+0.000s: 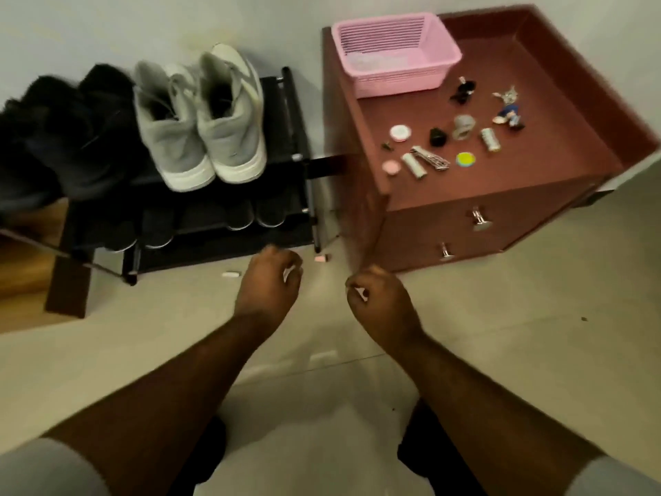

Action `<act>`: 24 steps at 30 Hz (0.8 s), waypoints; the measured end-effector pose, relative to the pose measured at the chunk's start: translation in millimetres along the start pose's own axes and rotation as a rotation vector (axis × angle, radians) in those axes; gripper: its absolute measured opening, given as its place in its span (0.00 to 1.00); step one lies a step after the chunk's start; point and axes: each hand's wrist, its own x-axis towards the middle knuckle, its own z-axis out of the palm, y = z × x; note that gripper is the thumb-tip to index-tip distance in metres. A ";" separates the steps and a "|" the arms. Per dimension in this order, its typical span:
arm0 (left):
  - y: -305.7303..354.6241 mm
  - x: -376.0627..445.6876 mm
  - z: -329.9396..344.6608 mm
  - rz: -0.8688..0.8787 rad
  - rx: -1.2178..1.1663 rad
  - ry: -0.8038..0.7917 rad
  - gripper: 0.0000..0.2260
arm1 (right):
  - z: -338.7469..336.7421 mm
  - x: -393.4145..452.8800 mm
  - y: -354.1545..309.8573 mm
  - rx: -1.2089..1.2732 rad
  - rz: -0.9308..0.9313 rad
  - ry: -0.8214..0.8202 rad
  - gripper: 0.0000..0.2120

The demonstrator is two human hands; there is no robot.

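A home, a lived-in room corner: a brown drawer cabinet (447, 213) bearing a pink basket (451, 56) and trinkets (508, 111), a shoe rack (298, 137) with grey sneakers (232, 130) just left of it.

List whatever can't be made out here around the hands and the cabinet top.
Head view.
Left hand: curled fingers hide what, if anything, it holds; a white sliver shows.
Right hand: the same.
Pink basket: contents blurred behind its slatted wall.
Black shoes: smeared by blur at the left edge.
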 end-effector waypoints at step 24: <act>-221.9 130.6 231.8 -0.309 0.231 -0.293 0.10 | 268.2 175.7 203.1 -0.550 0.095 -0.314 0.10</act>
